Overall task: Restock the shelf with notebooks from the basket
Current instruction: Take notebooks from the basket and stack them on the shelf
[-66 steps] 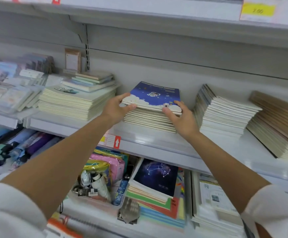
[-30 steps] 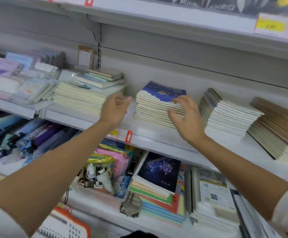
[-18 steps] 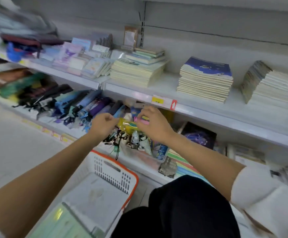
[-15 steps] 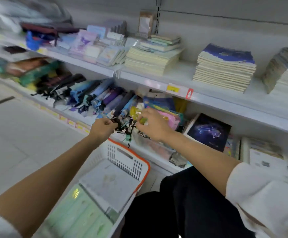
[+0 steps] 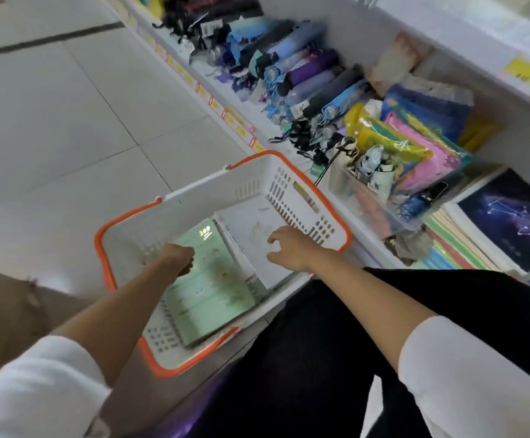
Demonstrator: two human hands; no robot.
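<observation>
Head view looks down into the basket (image 5: 213,191), on the floor just beside the low shelving. Two lots of notebooks lie in it, so by my reckoning the restock is only partway done. A green notebook (image 5: 213,298) lies near and left, a white notebook (image 5: 251,235) far and right, the two touching along one edge. The shelf they belong on is out of frame.

My left hand (image 5: 175,259) hangs over the green cover's left edge, fingers bent under. I cannot tell whether they grasp anything. My right hand (image 5: 289,248) hovers above the white one, fingers spread and released, holding nothing.

To the right, folded umbrellas (image 5: 304,74) and bright plastic pouches (image 5: 415,147) crowd the low shelf. A dark constellation notebook (image 5: 510,216) lies farther right. Umbrella straps dangle near the basket's far corner, and my black-trousered knee presses close on the near right, leaving a tight path for lifting out.
</observation>
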